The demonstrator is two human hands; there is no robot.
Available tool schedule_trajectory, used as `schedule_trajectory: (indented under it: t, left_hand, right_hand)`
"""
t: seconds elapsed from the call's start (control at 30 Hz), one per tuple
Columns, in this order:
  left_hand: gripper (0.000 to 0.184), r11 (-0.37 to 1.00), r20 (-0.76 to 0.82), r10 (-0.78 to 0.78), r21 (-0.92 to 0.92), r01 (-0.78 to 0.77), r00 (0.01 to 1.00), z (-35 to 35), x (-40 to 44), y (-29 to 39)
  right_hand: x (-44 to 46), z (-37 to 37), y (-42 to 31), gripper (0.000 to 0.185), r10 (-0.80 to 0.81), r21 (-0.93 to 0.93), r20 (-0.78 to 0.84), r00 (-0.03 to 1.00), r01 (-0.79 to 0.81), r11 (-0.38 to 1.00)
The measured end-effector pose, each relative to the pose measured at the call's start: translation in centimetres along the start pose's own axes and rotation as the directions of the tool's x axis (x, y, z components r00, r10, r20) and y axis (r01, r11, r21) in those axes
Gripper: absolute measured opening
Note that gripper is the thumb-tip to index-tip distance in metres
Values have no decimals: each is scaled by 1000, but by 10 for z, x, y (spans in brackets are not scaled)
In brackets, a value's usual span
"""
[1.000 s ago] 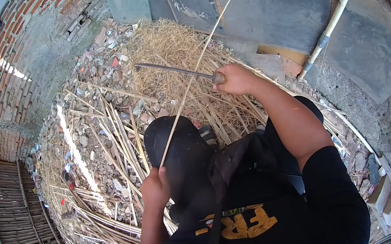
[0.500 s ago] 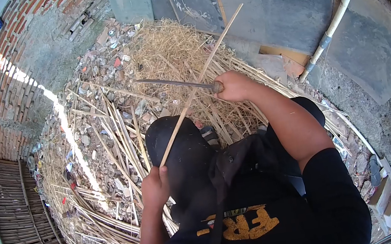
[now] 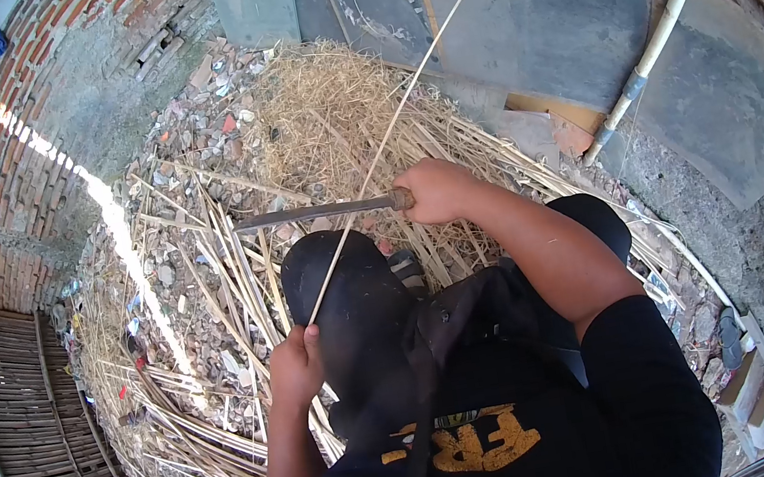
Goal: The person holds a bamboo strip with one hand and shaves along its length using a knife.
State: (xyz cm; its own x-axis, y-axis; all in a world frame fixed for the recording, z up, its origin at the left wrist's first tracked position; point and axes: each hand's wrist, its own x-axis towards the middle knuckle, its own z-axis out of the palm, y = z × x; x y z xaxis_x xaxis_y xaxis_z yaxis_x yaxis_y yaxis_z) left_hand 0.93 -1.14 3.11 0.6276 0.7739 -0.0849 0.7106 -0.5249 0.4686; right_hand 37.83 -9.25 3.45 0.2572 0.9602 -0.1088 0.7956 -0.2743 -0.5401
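My left hand point(image 3: 297, 368) is closed round the lower end of a long, thin bamboo strip point(image 3: 397, 110), which slants up and away to the right over my knee. In my right hand point(image 3: 435, 191) is the handle of a machete point(image 3: 319, 212), its long dark blade pointing left. The blade crosses the strip a little above my knee; whether the two touch I cannot tell. Below the strip's far part lies a heap of fine straw-like shavings point(image 3: 312, 101).
Split bamboo strips point(image 3: 237, 260) lie on the rubble to the left, and more point(image 3: 478, 150) on the right. Grey panels point(image 3: 567, 23) and a white pipe point(image 3: 666, 23) stand ahead. A brick wall point(image 3: 28, 183) and a bamboo screen point(image 3: 15, 392) are on the left.
My right hand has come closer to me and slightly left, bringing the machete down along the strip. The strip has turned, now showing a thinner edge. My left hand has barely shifted.
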Motion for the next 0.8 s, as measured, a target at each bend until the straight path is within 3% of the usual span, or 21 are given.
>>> schedule_trajectory:
  t: [0.23, 0.33, 0.53, 0.63, 0.73, 0.8]
  left_hand:
    - [49, 1000, 3, 5, -4, -5, 1000, 5, 3, 3]
    - [48, 1000, -27, 20, 23, -19, 999, 7, 2, 7]
    - [45, 999, -47, 8, 45, -6, 999, 3, 1, 5]
    - [45, 998, -37, 19, 59, -17, 999, 5, 0, 7]
    - [45, 998, -48, 37, 50, -35, 998, 7, 5, 7]
    - [46, 998, -45, 37, 44, -35, 998, 8, 1, 3]
  right_hand:
    - [-16, -4, -20, 25, -71, -168, 8, 997, 71, 983]
    - [-4, -12, 3, 23, 75, -15, -11, 997, -75, 997]
    - [-6, -8, -7, 20, 43, 21, -19, 999, -42, 999]
    - [-12, -6, -15, 21, -63, -168, -33, 997, 57, 984]
    - [-12, -12, -17, 25, -39, -205, -2, 999, 37, 978]
    - [-5, -16, 7, 27, 116, -9, -93, 989, -118, 993]
